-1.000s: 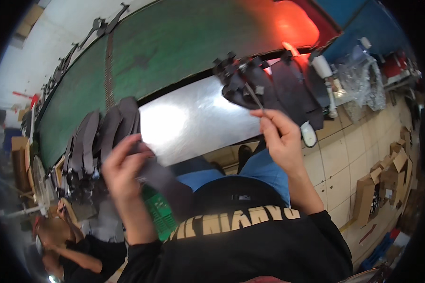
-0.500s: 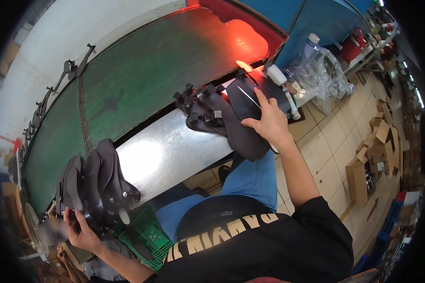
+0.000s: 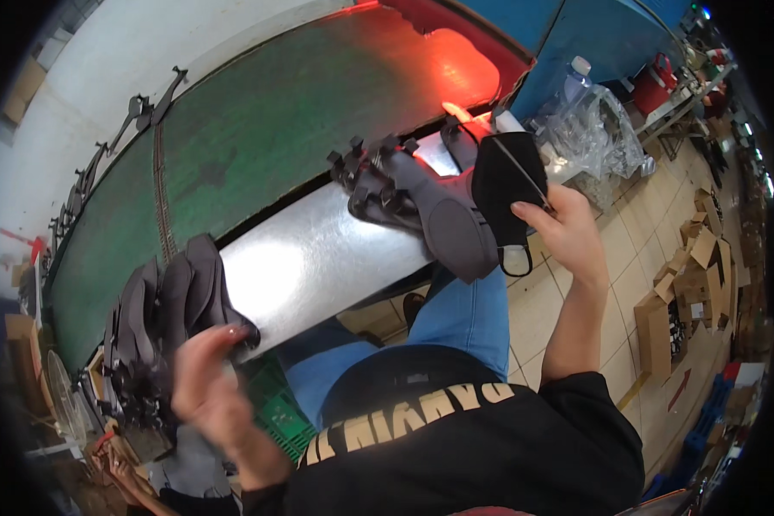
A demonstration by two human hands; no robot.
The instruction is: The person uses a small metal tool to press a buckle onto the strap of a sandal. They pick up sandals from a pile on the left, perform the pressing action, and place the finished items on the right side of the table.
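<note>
Above the right part of the shiny metal table (image 3: pixel 310 258), a flat black piece (image 3: pixel 494 181) is being pinched by the right hand (image 3: pixel 568 225), the grip being closed at the piece's right edge, with the thumb being pressed to the near face and the other fingers being partly hidden. Across that face a thin pale rod (image 3: pixel 518 168) is being held aslant, its lower end being met by the same grip.

By the left end of the table, the left hand (image 3: pixel 211 387) is being blurred by motion. Its fingers are being bent, their tips being seen close to the nearest of several long dark pieces (image 3: pixel 176 292), which are being carried side by side, overlapping; whether this grip is being closed on anything, or is only being held near them, cannot be told.

Just left of the black piece, a second group of dark grey pieces (image 3: pixel 456 228) with small block-like ends is being supported by the table, one broad rounded end being turned toward the person. Along the far side, a green belt (image 3: pixel 258 146) is being lit by a red glow (image 3: pixel 464 64) at its right end
</note>
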